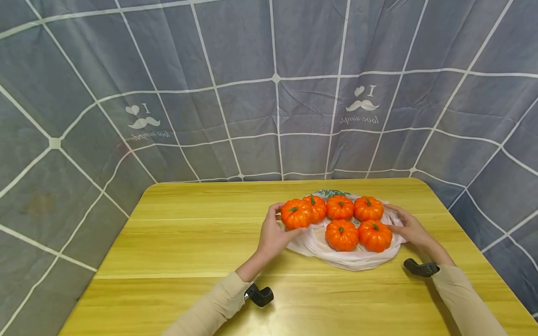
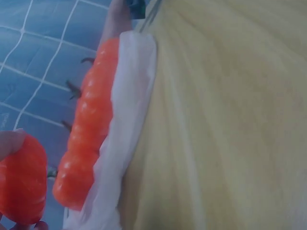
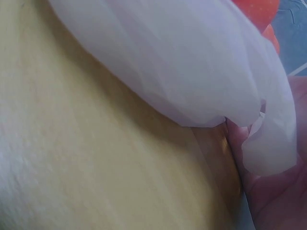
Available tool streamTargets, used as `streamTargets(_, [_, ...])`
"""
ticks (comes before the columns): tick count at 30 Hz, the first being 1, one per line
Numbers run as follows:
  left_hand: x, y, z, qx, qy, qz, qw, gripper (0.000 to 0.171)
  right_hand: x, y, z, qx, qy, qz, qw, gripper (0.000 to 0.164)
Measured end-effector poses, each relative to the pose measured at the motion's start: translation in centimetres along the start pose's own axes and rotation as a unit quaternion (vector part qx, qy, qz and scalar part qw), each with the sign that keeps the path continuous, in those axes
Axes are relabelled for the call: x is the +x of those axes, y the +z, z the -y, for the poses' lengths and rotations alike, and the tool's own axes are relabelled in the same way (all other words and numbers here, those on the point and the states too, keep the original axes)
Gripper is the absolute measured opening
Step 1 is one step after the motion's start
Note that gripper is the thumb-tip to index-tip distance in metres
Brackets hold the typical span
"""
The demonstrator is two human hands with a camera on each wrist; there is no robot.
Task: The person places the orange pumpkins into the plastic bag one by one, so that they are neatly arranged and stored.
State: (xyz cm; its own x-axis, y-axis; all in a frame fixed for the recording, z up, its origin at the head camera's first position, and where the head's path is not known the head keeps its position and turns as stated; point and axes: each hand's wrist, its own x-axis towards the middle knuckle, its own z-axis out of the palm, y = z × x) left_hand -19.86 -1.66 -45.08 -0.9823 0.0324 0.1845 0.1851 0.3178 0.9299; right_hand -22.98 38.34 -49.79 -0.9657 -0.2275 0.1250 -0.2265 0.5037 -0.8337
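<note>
Several small orange pumpkins with green stems lie on a white plastic bag [image 1: 308, 242]. My left hand [image 1: 274, 233] grips the leftmost pumpkin [image 1: 294, 215] between thumb and fingers, at the bag's left edge. In the left wrist view this pumpkin [image 2: 23, 182] stands apart from the row of others [image 2: 88, 110]. At the bag's right side my right hand [image 1: 414, 231] rests with thumb and fingers spread, close beside the front right pumpkin [image 1: 375, 235] and the back right one [image 1: 368, 208]. White plastic [image 3: 271, 148] lies across its palm in the right wrist view; its fingertips are hidden there.
The bag lies on a yellow wood-grain table [image 1: 185, 242] with rounded far corners. A grey-blue curtain [image 1: 244, 112] with white lines hangs behind and at both sides. Each wrist carries a black device, one by the left sleeve [image 1: 218, 303].
</note>
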Motion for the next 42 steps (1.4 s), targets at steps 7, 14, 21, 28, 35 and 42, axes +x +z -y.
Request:
streamTargets(7, [-0.7, 1.6, 0.4, 0.002, 0.009, 0.03, 0.9995, 0.077, 0.2, 0.0, -0.1, -0.001, -0.008, -0.003, 1.0, 0.061])
streamTargets(14, [-1.1, 2.4, 0.6, 0.022, 0.02, 0.049, 0.9983, 0.078, 0.0, -0.1, -0.3, -0.002, -0.029, -0.01, 1.0, 0.06])
streamTargets(21, [-1.5, 2.8, 1.0, 0.043, 0.029, 0.068, 0.9964, 0.079, 0.0, -0.1, -0.2, 0.001, -0.035, -0.012, 0.999, 0.059])
streamTargets(28, [-2.1, 2.8, 1.5, 0.08, 0.011, 0.079, 0.9936, 0.076, -0.2, 0.2, 0.2, 0.003, -0.023, -0.002, 1.0, 0.059])
streamTargets(35, [-1.7, 2.9, 1.6, 0.096, 0.027, 0.077, 0.992, 0.075, 0.1, 0.2, 0.0, 0.013, -0.038, -0.012, 0.999, 0.058])
streamTargets(42, [-1.7, 2.9, 1.5, 0.116, 0.029, 0.082, 0.9895, 0.076, 0.1, 0.1, -0.4, 0.016, -0.049, -0.008, 0.999, 0.059])
